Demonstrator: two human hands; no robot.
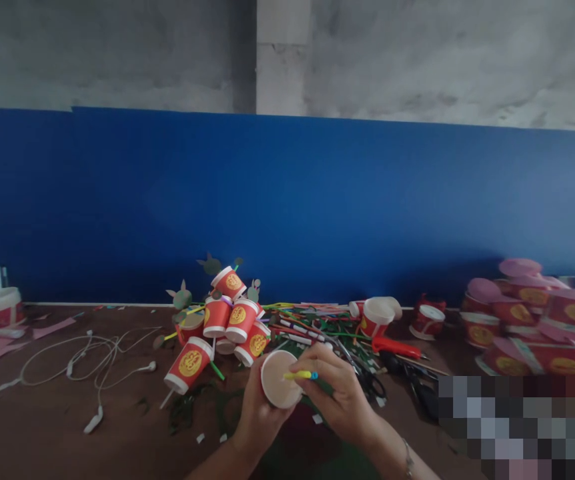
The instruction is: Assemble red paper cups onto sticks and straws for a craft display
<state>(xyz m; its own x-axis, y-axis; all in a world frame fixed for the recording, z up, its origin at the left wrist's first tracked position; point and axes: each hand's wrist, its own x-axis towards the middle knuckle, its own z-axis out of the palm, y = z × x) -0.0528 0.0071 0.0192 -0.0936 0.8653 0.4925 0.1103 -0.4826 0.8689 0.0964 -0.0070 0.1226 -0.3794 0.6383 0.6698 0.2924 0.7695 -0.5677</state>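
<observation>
Wrapped round a paper cup [280,380], my left hand [256,407] tilts its pale round end up toward me. Whether that end is the mouth or the base I cannot tell. Between the fingers of my right hand [335,393] is a thin yellow stick-like tool [298,375] with a blue end, its left tip against or just over the cup's pale face. Just beyond my left hand lies a heap of red and white paper cups [241,319], several with sticks through them and animal-shaped cutouts [182,295] attached.
White earphones [95,420] with a tangled cord lie left. Coloured sticks [302,309], markers [295,331], scissors [375,383] and a red-handled tool [397,347] lie behind my hands. More cups with pink paper discs [520,267] are piled right. A blue panel [287,207] stands behind.
</observation>
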